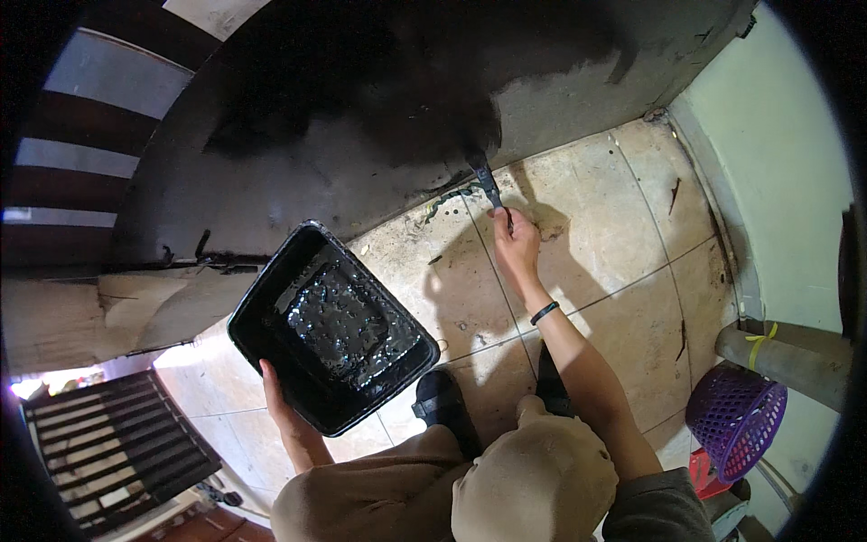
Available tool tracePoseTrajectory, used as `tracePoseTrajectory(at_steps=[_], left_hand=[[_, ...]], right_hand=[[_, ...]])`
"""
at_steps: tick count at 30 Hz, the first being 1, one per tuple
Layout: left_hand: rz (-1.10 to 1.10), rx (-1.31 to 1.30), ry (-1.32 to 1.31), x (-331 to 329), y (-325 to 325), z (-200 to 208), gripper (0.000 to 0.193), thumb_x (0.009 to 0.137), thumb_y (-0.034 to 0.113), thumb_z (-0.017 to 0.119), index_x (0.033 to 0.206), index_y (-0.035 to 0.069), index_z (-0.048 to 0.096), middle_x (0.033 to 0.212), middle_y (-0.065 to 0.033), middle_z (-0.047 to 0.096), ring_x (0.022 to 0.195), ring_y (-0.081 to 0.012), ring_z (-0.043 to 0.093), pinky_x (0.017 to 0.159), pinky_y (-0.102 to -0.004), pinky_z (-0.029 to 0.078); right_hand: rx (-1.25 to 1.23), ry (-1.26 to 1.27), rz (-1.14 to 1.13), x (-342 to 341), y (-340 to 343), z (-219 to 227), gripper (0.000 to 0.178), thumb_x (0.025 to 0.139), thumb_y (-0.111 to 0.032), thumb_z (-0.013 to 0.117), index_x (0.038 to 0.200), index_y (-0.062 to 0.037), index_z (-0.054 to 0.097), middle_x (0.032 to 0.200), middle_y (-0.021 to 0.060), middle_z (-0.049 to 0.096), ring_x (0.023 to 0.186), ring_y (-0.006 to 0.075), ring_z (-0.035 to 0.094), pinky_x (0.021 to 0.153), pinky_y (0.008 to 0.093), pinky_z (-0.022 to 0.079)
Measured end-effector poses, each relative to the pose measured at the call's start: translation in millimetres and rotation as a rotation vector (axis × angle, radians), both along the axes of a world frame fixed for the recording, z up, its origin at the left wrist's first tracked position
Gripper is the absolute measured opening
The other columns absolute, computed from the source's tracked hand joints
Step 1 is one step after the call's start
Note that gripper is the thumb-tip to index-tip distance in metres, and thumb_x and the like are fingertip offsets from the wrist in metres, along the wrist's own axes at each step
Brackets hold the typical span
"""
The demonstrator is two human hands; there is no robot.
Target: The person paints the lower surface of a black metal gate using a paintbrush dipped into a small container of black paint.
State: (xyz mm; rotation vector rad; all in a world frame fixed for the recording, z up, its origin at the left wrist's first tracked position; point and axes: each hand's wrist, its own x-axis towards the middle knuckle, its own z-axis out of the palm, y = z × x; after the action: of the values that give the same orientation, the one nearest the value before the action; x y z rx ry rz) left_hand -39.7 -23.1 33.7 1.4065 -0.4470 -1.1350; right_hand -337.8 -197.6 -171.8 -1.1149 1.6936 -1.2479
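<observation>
My right hand (517, 248) is closed round the handle of a black paintbrush (489, 185). The brush's bristles press against the lower part of a grey wall panel (352, 194), where fresh black paint (433, 99) covers a broad uneven patch. In my left hand (287, 417) is a black rectangular tub (332, 417), gripped at its near left side and tilted toward me. Glossy black paint (348, 325) coats the bottom of the tub. The fingers under the tub are hidden.
A tiled floor (596, 194) with dark spots and debris runs along the panel's base. At the right stand a purple perforated basket (736, 420), a grey pipe (786, 361) with a yellow tie, and a pale green wall (777, 181). A black slatted rack (126, 443) is at lower left.
</observation>
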Motion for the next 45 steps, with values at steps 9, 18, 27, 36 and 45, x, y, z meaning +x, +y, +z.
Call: tracePoseTrajectory(at_steps=[9, 18, 27, 36, 45], left_hand=[[0.043, 0.06, -0.09, -23, -4, 9, 0.073, 0.099, 0.057, 0.054, 0.145, 0.001, 0.048, 0.139, -0.0133, 0.058, 0.124, -0.0285, 0.056, 0.109, -0.0396, 0.041], [0.092, 0.05, -0.029, -23, -10, 6, 0.072, 0.098, 0.057, 0.054, 0.144, 0.001, 0.049, 0.137, -0.0124, 0.059, 0.122, -0.0278, 0.057, 0.108, -0.0402, 0.042], [0.048, 0.039, -0.02, -15, 1, 7, 0.072, 0.098, 0.057, 0.055, 0.145, 0.002, 0.048, 0.139, -0.0124, 0.058, 0.125, -0.028, 0.055, 0.11, -0.0404, 0.041], [0.037, 0.009, 0.018, -23, -9, 9, 0.072, 0.099, 0.056, 0.054, 0.146, 0.002, 0.047, 0.14, -0.0121, 0.057, 0.124, -0.0276, 0.056, 0.109, -0.0396, 0.041], [0.063, 0.012, -0.011, -24, -6, 6, 0.07, 0.099, 0.055, 0.054, 0.145, 0.002, 0.047, 0.14, -0.0119, 0.058, 0.124, -0.0276, 0.056, 0.109, -0.0399, 0.041]], right_hand=[[-0.063, -0.141, 0.02, 1, -8, 72, 0.026, 0.102, -0.022, 0.058, 0.099, -0.0004, 0.072, 0.062, 0.0054, 0.058, 0.055, 0.01, 0.049, 0.051, 0.031, 0.038], [-0.193, -0.09, -0.022, -2, -10, -7, 0.024, 0.101, -0.019, 0.057, 0.098, 0.0001, 0.072, 0.06, 0.0051, 0.056, 0.057, 0.0101, 0.051, 0.053, 0.0307, 0.041], [-0.016, -0.149, -0.027, 2, -13, 54, 0.031, 0.103, -0.024, 0.056, 0.098, 0.0007, 0.073, 0.064, 0.0054, 0.058, 0.058, 0.0108, 0.049, 0.056, 0.0309, 0.041], [-0.222, -0.195, -0.088, -29, -33, 68, 0.026, 0.103, -0.019, 0.058, 0.098, 0.0012, 0.074, 0.063, -0.0006, 0.055, 0.056, 0.0071, 0.045, 0.052, 0.0266, 0.035], [-0.084, -0.084, -0.073, -50, -25, 80, 0.028, 0.102, -0.02, 0.057, 0.1, 0.0019, 0.074, 0.063, 0.0035, 0.061, 0.056, 0.0104, 0.051, 0.053, 0.0304, 0.039]])
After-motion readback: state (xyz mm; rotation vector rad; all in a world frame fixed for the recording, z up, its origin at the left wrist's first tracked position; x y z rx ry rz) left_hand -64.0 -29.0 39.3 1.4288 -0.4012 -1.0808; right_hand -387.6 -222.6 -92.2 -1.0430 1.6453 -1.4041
